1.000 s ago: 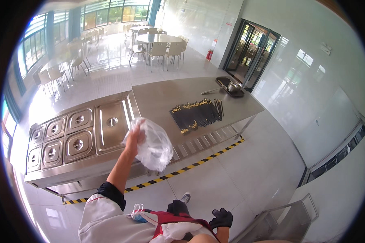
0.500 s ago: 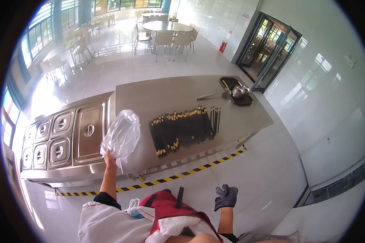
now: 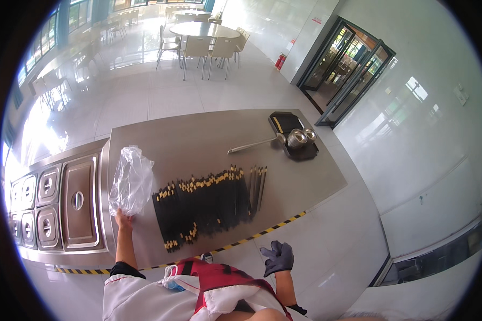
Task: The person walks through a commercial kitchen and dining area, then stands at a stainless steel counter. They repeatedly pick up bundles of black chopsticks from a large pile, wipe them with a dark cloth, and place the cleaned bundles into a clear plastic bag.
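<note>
My left hand [image 3: 124, 220], bare, is closed on the lower edge of a clear plastic bag [image 3: 132, 182], which stands up crumpled over the left part of the steel counter. To its right lies a wide, flat layer of black chopsticks [image 3: 203, 206] with gold-coloured bands, side by side. A few loose chopsticks [image 3: 258, 187] lie just off its right end. My right hand [image 3: 278, 259], in a dark grey glove, hangs in front of the counter's near edge. Its fingers are loosely bent and apart, and nothing shows in them.
Lidded steel food pans [image 3: 79, 200] are set into the counter's left part. At the far right, a black tray [image 3: 301, 154] bears small metal bowls [image 3: 297, 139], with a long-handled ladle [image 3: 251, 145] against it. Yellow-black tape [image 3: 262, 233] runs along the near side. Tables, chairs and a door stand beyond.
The view has shifted, so the counter sits lower and further left in it. My left hand still holds the bag, now closer to the chopsticks. My right hand stays off the counter.
</note>
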### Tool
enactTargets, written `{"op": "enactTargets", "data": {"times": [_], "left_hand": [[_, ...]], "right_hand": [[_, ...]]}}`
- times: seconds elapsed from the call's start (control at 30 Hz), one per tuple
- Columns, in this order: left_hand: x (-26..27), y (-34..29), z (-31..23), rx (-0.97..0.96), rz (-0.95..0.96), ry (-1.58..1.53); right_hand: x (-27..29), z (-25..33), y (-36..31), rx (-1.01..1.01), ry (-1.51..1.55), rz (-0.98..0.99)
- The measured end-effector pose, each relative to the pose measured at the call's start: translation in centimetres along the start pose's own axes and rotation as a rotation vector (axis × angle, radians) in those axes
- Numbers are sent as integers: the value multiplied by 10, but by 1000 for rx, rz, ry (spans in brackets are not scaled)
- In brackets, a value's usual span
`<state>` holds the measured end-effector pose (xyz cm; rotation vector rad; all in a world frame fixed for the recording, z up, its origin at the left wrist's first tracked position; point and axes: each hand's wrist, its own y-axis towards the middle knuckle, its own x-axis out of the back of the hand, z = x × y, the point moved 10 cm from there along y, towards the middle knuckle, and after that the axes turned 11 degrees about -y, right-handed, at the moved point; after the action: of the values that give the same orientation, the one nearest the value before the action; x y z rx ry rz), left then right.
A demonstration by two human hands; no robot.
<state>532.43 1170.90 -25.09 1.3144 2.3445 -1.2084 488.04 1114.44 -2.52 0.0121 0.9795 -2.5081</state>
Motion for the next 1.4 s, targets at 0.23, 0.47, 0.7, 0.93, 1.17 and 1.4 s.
{"op": "enactTargets", "data": {"times": [0.23,0.47,0.7,0.93,1.17,1.4], "left_hand": [[-7,0,-28,3,-130,50],[-1,-66,-94,-385,-338,501],[-168,-202,-109,-1193,-242,1298],[-298,-338,101,-935,563,1230],[-390,-398,332,-699,1000,1611],[-417,-380,417,-718,852,2040]], "right_hand": [[15,51,72,38,-24,-117],[-58,115,143,300,-540,0],[-149,160,212,1330,-1993,-200],[-180,179,219,1475,-1940,-169],[-113,125,257,1332,-1638,58],[-90,142,259,1263,-1307,307]]}}
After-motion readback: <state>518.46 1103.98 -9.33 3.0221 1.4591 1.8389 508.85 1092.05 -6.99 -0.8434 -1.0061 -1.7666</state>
